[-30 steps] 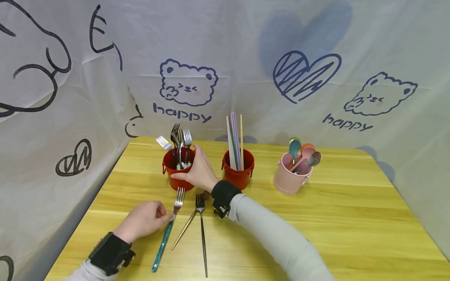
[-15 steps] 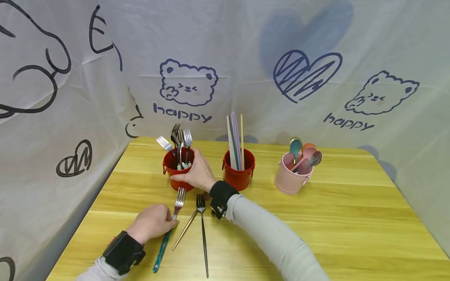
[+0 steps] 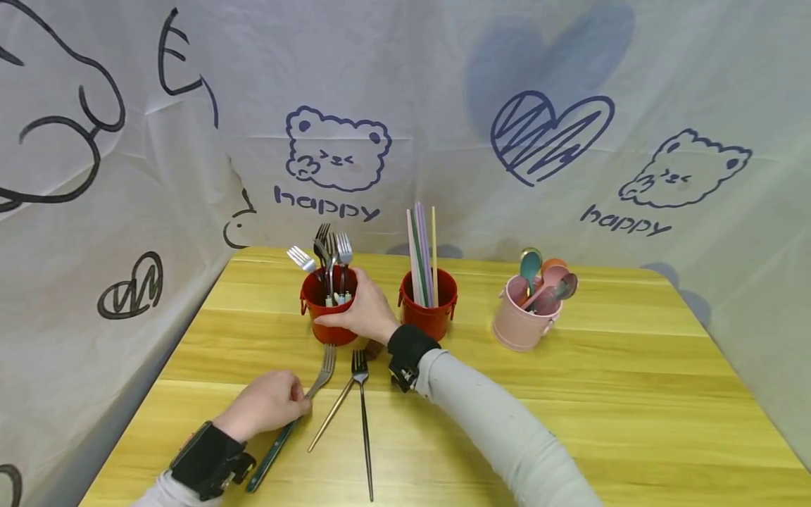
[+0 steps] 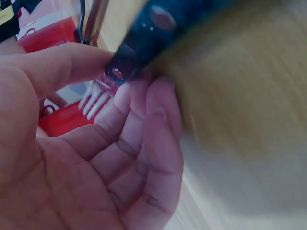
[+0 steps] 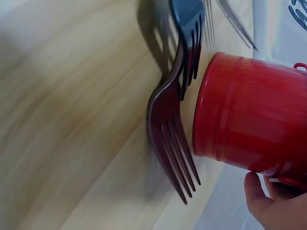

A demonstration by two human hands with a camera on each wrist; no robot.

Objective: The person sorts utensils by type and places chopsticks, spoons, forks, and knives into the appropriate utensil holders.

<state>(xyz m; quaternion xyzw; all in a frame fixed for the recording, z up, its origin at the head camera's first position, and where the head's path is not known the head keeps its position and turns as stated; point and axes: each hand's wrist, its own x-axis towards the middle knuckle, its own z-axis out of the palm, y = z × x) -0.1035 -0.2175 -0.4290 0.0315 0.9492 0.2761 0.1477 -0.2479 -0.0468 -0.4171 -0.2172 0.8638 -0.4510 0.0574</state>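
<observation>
My left hand (image 3: pixel 269 401) pinches a fork with a speckled teal handle (image 3: pixel 275 451) near its neck, between thumb and fingertips. The fork's tines (image 4: pixel 96 100) point toward the red bucket. My right hand (image 3: pixel 367 310) grips the right side of that red bucket (image 3: pixel 334 336), its thumb across the front. Several forks (image 3: pixel 331 260) stand in the bucket, tines up. On the table before it lie a black fork (image 3: pixel 364 422) and a fork with a thin gold handle (image 3: pixel 331 415). In the right wrist view, the black fork's head (image 5: pixel 189 24) overlaps a brownish fork head (image 5: pixel 165 105).
A second red bucket (image 3: pixel 427 324) with several chopsticks (image 3: pixel 423 260) stands just right of my right hand. Farther right is a pink bucket (image 3: pixel 522 331) holding several spoons (image 3: pixel 551 278). A white cloth with drawings (image 3: pixel 443 105) hangs behind the wooden table (image 3: pixel 621 394).
My left hand has taken hold of the teal-handled fork, whose handle end has swung left. The red bucket with forks has shifted slightly right under my right hand.
</observation>
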